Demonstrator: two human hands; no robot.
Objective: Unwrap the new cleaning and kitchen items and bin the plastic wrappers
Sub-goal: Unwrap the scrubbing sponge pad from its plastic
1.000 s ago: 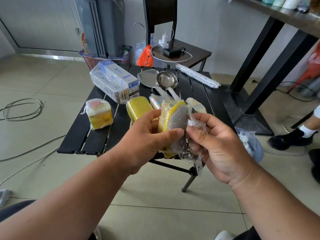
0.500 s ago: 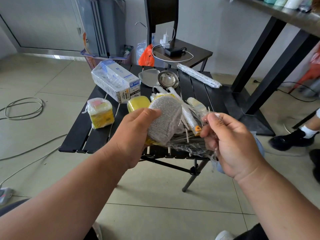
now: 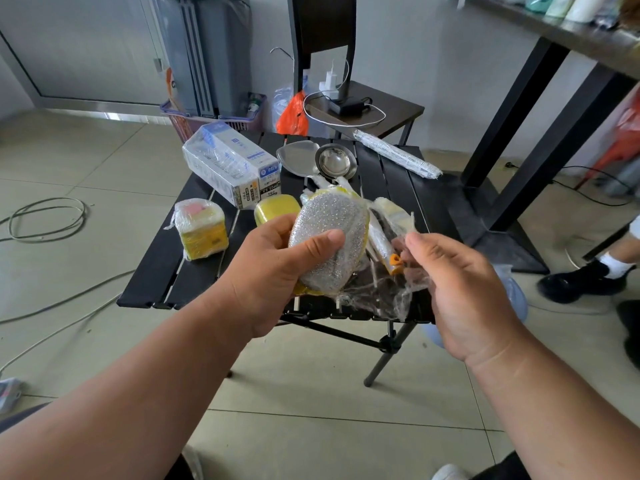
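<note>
Since half a second ago, our right hand (image 3: 460, 292) has drawn the plastic wrapper (image 3: 384, 292) further off to the right of the frame, and more of the silver scouring sponge (image 3: 329, 244) now shows bare. We grip the sponge in our left hand (image 3: 273, 271), thumb curled across its lower face, at the centre of the frame above the near edge of the black table (image 3: 152, 292). Its long axis runs from upper right to lower left, tilted. Our right hand pinches the film (fingers curled round it, thumb on top), just right of the sponge. The wrapper stretches between the two hands and clings at the sponge's lower right edge. So the next pull, we judge, goes rightward and down, away from the left hand, until the film lets go.
</note>
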